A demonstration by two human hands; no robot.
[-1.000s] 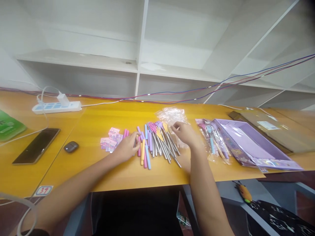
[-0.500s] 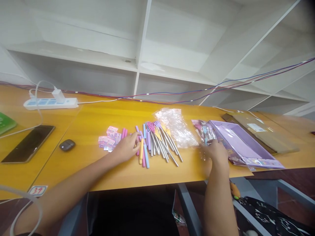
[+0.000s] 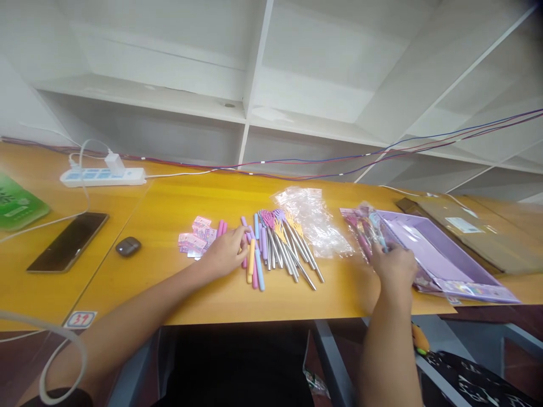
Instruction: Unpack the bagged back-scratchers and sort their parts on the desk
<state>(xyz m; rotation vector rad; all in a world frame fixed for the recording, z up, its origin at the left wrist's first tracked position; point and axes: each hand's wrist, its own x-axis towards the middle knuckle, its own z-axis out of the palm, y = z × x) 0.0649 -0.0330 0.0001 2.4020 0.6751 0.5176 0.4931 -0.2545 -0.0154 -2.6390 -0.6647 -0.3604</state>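
Observation:
My right hand (image 3: 394, 267) is closed on a bagged back scratcher (image 3: 377, 227) with a light blue hand-shaped head. It is over more bagged back scratchers (image 3: 358, 233) lying against the purple box. On the left, my left hand (image 3: 227, 251) rests with curled fingers at a pile of coloured handle tubes (image 3: 251, 261); its fingertips are partly hidden, and I cannot make out what they grip. Beside that pile lie several loose back scratchers (image 3: 288, 243) with metal rods and pink, purple and yellow heads. Small printed cards (image 3: 197, 237) are left of the tubes.
Clear plastic bags (image 3: 314, 217) lie behind the rods. The purple open box (image 3: 445, 249) stands at right, with flattened cardboard (image 3: 466, 226) beyond it. A phone (image 3: 68, 242), a black earbud case (image 3: 128, 246), a power strip (image 3: 104, 177) and a green packet (image 3: 19, 203) are at left.
My right hand has moved right with the blue bagged back scratcher, toward the purple box. My left hand stays by the tubes. The whole view has shifted slightly.

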